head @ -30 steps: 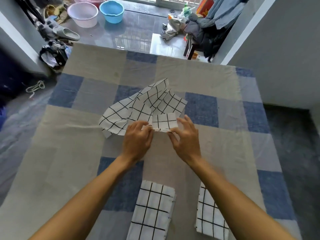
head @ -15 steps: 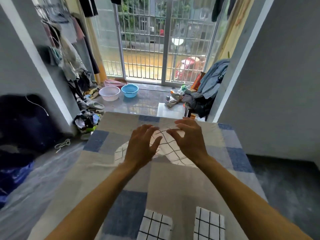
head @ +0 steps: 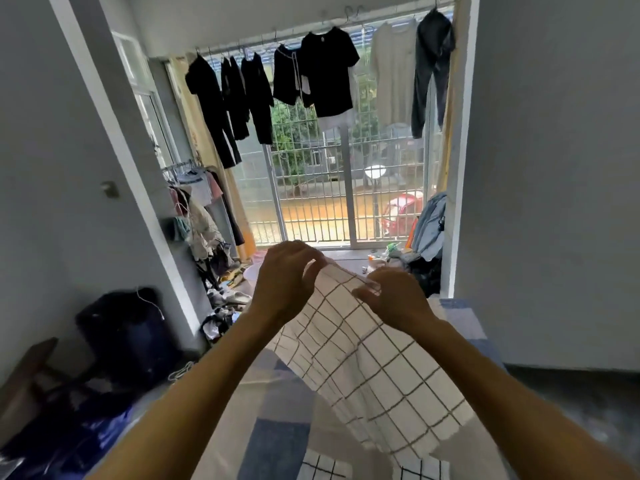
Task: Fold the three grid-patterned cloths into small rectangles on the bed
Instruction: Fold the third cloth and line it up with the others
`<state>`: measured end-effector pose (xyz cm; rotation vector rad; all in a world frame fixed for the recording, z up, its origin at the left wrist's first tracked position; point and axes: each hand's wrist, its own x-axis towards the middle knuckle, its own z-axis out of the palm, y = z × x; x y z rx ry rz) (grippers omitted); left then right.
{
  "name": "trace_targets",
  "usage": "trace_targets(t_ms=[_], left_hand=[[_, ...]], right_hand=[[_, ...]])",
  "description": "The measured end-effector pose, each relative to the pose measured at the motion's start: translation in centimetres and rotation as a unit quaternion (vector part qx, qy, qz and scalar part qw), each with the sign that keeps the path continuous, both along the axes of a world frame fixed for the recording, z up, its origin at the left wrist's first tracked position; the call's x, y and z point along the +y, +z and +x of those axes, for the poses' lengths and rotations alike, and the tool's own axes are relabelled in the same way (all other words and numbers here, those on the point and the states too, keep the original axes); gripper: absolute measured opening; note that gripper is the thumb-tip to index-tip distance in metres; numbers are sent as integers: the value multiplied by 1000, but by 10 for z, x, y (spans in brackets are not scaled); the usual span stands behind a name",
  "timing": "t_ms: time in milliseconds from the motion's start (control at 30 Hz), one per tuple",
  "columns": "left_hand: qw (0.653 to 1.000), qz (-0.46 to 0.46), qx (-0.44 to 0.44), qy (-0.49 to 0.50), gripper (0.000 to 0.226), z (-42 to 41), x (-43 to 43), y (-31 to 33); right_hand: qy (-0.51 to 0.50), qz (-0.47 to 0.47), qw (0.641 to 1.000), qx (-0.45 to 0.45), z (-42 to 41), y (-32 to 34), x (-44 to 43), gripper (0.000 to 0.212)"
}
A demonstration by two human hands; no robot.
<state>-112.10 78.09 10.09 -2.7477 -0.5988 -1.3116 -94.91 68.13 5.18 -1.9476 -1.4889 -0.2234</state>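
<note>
Head view: your left hand (head: 284, 282) and right hand (head: 394, 299) were raised over the bed (head: 273, 441), close together. Fingers (head: 311, 270) of both were curled onto the top edge of the unfolded grid cloth (head: 374, 368), pinching it. The cloth hung from that grip, slanting down toward you, with its lower hem loose above the bed's near part. The left folded cloth (head: 320, 467) and right folded cloth (head: 420, 469) lay side by side, apart, at the bed's near edge, cut off by the frame. Dark clothes (head: 325, 71) hung at the barred window beyond the far edge.
</note>
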Motion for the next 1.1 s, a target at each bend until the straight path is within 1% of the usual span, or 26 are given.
trace_targets(t_ms=[67, 133, 200, 267, 367, 533, 700, 767, 833, 933, 1000, 1100], left_hand=[[1000, -5, 5, 10, 17, -7, -16, 4], [999, 15, 29, 14, 24, -9, -32, 7], [998, 43, 40, 6, 18, -9, -50, 11], [997, 71, 31, 4, 10, -10, -65, 20], [996, 91, 7, 21, 7, -20, -72, 34], [997, 45, -39, 42, 6, -54, -61, 40], [997, -7, -60, 47, 7, -83, -56, 34], [996, -27, -65, 61, 7, -92, -56, 32], [994, -32, -67, 75, 9, -104, -55, 31], [994, -32, -79, 73, 8, -130, -54, 29], [992, -40, -97, 70, 7, -149, -55, 25], [989, -56, -122, 68, 11, -174, -56, 18]], right_hand=[[-5, 3, 1000, -1, 0, 7, -16, 31], [-8, 10, 1000, -18, -3, 18, -28, 31], [-6, 4, 999, -47, -10, 31, -38, 31], [-3, 7, 997, -75, -16, 43, -46, 31], [-14, 1, 997, -78, -16, 54, -61, 33], [-74, -26, 994, -75, -5, 58, -92, 35], [-134, -45, 986, -86, -9, 65, -115, 26], [-167, -51, 979, -106, -13, 64, -122, 26], [-199, -49, 972, -115, -18, 62, -129, 27], [-224, -49, 968, -104, -28, 57, -138, 27], [-224, -13, 970, -93, -40, 53, -145, 26], [-193, 113, 975, -20, -69, 49, -151, 29]])
